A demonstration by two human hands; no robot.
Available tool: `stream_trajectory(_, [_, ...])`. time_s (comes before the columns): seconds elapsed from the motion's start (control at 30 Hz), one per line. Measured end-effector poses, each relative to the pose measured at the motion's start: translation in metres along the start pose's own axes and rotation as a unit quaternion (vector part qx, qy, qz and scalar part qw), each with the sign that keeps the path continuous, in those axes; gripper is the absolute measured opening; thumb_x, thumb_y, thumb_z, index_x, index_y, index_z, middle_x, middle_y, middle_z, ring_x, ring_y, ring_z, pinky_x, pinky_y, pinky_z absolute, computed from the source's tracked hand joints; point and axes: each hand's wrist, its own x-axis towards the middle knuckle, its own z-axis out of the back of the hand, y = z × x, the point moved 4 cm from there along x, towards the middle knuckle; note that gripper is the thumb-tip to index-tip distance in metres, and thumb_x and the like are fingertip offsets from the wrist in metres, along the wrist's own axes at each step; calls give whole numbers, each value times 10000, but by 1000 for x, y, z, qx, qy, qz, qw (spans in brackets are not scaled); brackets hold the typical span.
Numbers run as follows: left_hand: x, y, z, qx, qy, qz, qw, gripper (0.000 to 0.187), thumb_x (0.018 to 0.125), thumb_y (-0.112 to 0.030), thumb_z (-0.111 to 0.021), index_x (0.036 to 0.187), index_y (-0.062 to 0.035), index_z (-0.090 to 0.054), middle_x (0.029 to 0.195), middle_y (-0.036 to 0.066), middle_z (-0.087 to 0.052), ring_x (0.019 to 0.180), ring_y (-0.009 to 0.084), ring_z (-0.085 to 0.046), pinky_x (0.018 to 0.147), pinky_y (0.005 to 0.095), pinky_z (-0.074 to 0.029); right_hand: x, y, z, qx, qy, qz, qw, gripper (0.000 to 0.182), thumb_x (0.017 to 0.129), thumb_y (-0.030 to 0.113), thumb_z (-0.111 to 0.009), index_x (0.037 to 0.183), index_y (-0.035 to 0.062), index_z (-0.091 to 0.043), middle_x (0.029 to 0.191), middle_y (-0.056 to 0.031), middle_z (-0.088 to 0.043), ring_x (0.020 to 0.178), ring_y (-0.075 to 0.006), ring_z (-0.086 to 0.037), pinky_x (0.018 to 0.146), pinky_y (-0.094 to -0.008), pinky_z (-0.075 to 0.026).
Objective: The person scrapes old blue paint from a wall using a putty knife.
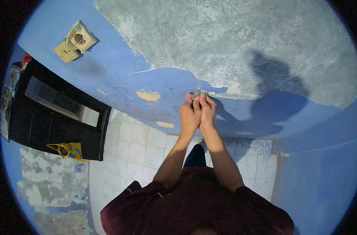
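Observation:
Both hands are together against the wall, where the blue paint (158, 80) meets a bare grey patch (225, 39). My left hand (190, 113) and my right hand (207, 109) touch side by side, with closed fingers gripping a small grey scraper-like tool (199, 93). The tool rests at the ragged paint edge, and its exact shape is partly hidden by the fingers. Pale yellowish spots (148, 95) show on the blue paint left of the hands.
A cream socket and switch plate (76, 41) is on the wall at upper left. Dark furniture (57, 113) with a yellow bag (70, 150) stands at left. White floor tiles (135, 154) lie below, with grey debris (241, 143) along the wall's foot.

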Motion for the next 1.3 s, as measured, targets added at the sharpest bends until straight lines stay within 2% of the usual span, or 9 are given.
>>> stream_trajectory(0.07, [3,-18,13,84,26,-71,994,332,928,-249,-559,798,49,-624,619,239,-596,506,306,-585,495,393,-433,-8,3,-11,50,-8,16,999,306,979,258,-546,863,-14,-625,849,-95,-664,758,-161,-611,700,-303,-517])
stream_trajectory(0.2, [3,-7,4,25,52,10,998,313,917,-230,-577,777,47,-616,618,241,-591,502,273,-585,491,382,-434,15,-23,20,-27,-37,49,998,298,983,223,-536,874,-43,-608,874,-134,-679,741,-172,-623,680,-301,-524])
stream_trajectory(0.27, [-1,5,-2,-55,0,5,998,335,915,-242,-590,758,54,-607,547,135,-543,525,146,-505,479,355,-395,-3,5,-4,-40,-34,48,997,290,984,211,-536,852,-39,-601,851,-111,-667,729,-160,-613,657,-288,-518])
stream_trajectory(0.47, [11,-8,11,0,90,-20,996,327,916,-249,-578,782,46,-625,538,146,-539,495,141,-456,470,332,-382,12,-21,5,-5,-43,93,995,293,978,214,-553,778,7,-608,743,-7,-590,655,-93,-516,589,-260,-442])
stream_trajectory(0.53, [4,1,1,-38,20,-35,998,329,920,-254,-571,785,40,-627,540,153,-541,485,149,-455,467,338,-380,13,-8,13,-40,-38,90,994,291,975,203,-554,766,7,-606,729,-2,-585,652,-91,-513,593,-258,-437])
stream_trajectory(0.87, [-1,17,-14,-134,45,-38,989,379,961,-277,-528,735,22,-584,521,81,-533,481,124,-449,458,323,-354,7,19,21,-231,-28,149,961,337,960,214,-553,728,-26,-596,665,-14,-574,639,-72,-460,570,-278,-396])
stream_trajectory(1.0, [-22,35,-52,-266,83,8,960,400,989,-312,-495,725,-17,-552,507,31,-502,428,117,-436,412,297,-345,-22,66,43,-515,33,138,845,412,915,312,-599,723,-52,-603,527,-116,-524,502,-149,-455,506,-343,-397])
stream_trajectory(1.17, [-27,13,-55,-375,94,96,917,461,999,-419,-450,692,-75,-450,490,34,-475,335,109,-396,317,269,-318,-46,114,126,-730,-12,112,674,386,899,349,-612,803,-18,-680,678,-200,-624,620,-235,-620,595,-404,-457])
stream_trajectory(1.3, [-26,5,-56,-408,86,111,902,458,996,-439,-445,713,-80,-420,493,51,-465,335,117,-385,313,271,-323,-68,144,166,-676,-74,140,720,384,911,353,-595,918,-15,-704,771,-194,-670,729,-243,-663,677,-400,-489])
